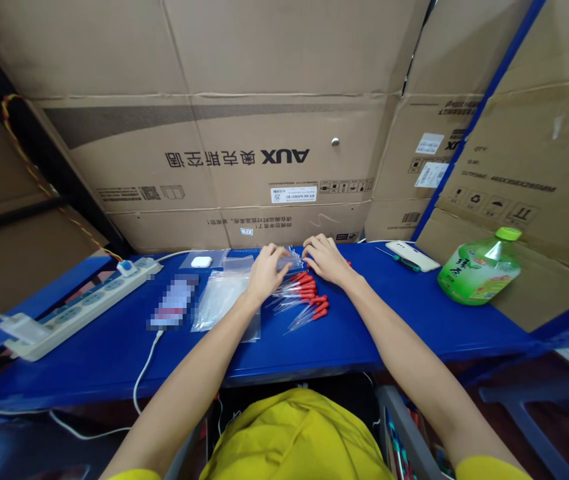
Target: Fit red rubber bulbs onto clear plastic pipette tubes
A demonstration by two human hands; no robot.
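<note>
At the back of the blue table, a small clear plastic bag [293, 260] lies between my two hands. My left hand [265, 272] pinches its left side with bent fingers. The fingers of my right hand [328, 259] are curled at its right side; the fingertips partly cover what they grip. What the bag contains is too small to make out. Just in front of my hands, several droppers [307, 288] with red bulbs and clear tapered tubes are spread in loose rows, tips pointing left. A stack of flat clear bags [221, 300] lies beneath and beside my left forearm.
On the left are a phone [174, 301] with a white cable, a white earphone case [201, 262] and a power strip [89, 307]. A green-capped bottle [479, 267], a white device [411, 255] and a green-handled screwdriver [405, 262] are on the right. Cardboard [264, 120] walls the back.
</note>
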